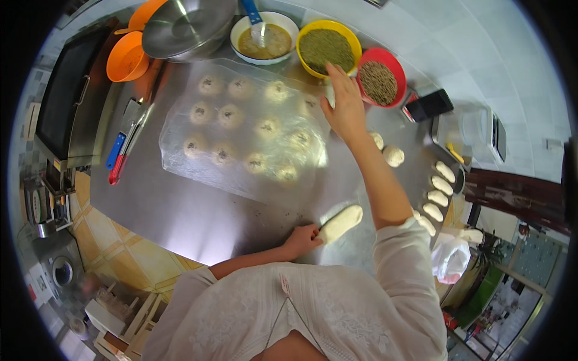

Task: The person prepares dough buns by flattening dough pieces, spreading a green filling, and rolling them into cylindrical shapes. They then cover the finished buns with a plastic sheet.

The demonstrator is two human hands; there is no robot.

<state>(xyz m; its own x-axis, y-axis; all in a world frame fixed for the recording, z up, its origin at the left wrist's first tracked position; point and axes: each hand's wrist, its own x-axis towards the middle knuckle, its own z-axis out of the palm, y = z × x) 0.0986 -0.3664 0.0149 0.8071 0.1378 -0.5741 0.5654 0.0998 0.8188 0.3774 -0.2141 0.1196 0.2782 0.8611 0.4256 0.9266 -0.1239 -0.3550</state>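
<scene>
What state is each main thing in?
Left grip: curled at flattened dough
Right grip: open, at yellow bowl
Flattened dough: long, bare
Dough logs: uncovered
Round buns: mostly under plastic sheet
Yellow bowl: holding green mix
Red bowl: holding brown grains
White bowl: holding liquid, brush

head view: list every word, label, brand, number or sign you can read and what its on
No text can be read clearly.
Shirt neckline tag: reddish marks, too small to read.
White bag: reddish marks near its bottom, too blurred to read.
Black phone-like device: dark face, no readable text.
Yellow bowl and red bowl: no lettering visible.
</scene>
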